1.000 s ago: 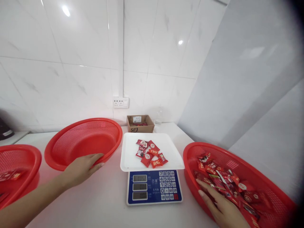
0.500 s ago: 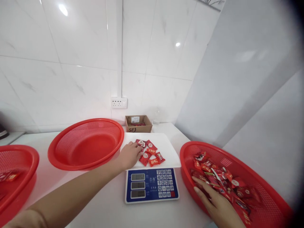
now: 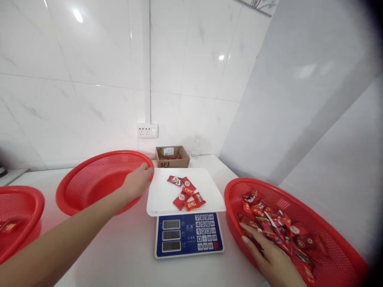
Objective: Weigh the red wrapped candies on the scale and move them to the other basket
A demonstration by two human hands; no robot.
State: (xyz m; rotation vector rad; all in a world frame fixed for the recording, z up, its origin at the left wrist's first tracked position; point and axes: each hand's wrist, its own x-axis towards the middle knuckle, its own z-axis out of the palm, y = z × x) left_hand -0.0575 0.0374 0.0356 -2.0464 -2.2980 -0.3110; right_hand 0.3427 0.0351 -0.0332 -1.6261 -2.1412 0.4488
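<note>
My left hand (image 3: 139, 180) is over the right side of a red basket (image 3: 104, 159), its fingers curled; what they hold, if anything, is hidden. Several red wrapped candies (image 3: 191, 205) lie on the white tray (image 3: 209, 181) of a weighing scale (image 3: 189, 235) with a blue keypad panel. My right hand (image 3: 266, 253) rests at the left edge of another red basket (image 3: 338, 227), fingers spread and touching the wrapped candies (image 3: 277, 223) inside it.
At the far left, a third red basket (image 3: 37, 203) holds a few red packets (image 3: 8, 226). A cardboard box (image 3: 175, 163) stands behind the scale near the wall, below a socket (image 3: 147, 131).
My left hand has moved left from the candies on the scale tray to the basket beside it. The view has shifted slightly; my right hand has stayed at its basket.
</note>
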